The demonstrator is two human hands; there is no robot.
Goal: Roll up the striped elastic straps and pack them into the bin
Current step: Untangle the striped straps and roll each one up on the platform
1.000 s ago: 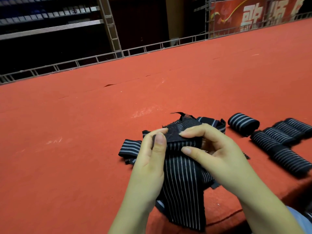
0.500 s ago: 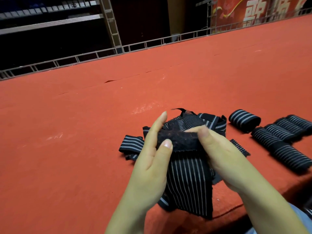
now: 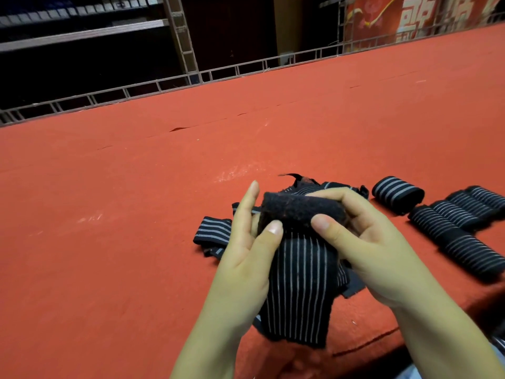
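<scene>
A: Holding one striped strap [image 3: 297, 285] above a red counter [image 3: 114, 242], two bare hands meet near the middle of the view. The strap's upper end is curled into a fuzzy black roll [image 3: 299, 212], and its striped tail hangs down between the wrists toward the counter's near edge.

B: How does each of the hands grip it?

A: The left hand [image 3: 246, 258] pinches the roll's left end, thumb in front, index finger pointing straight up behind it. The right hand [image 3: 363, 242] curls its fingers over the top of the roll's right end, with the thumb pressing on the front.

B: Where are the other straps?

A: A loose heap of unrolled straps [image 3: 213, 233] lies on the counter just behind and under the hands, one striped end sticking out to the left. To the right, well apart from the heap, lie finished rolls: a single roll [image 3: 397, 192] nearest the hands, then a cluster of rolls [image 3: 461, 228] touching each other, reaching toward the right border.

B: And beyond the counter?

A: A low metal rail [image 3: 164, 86] runs along the far edge, with dark shelving [image 3: 82, 36] behind it at left and a red banner [image 3: 382, 17] at upper right.
</scene>
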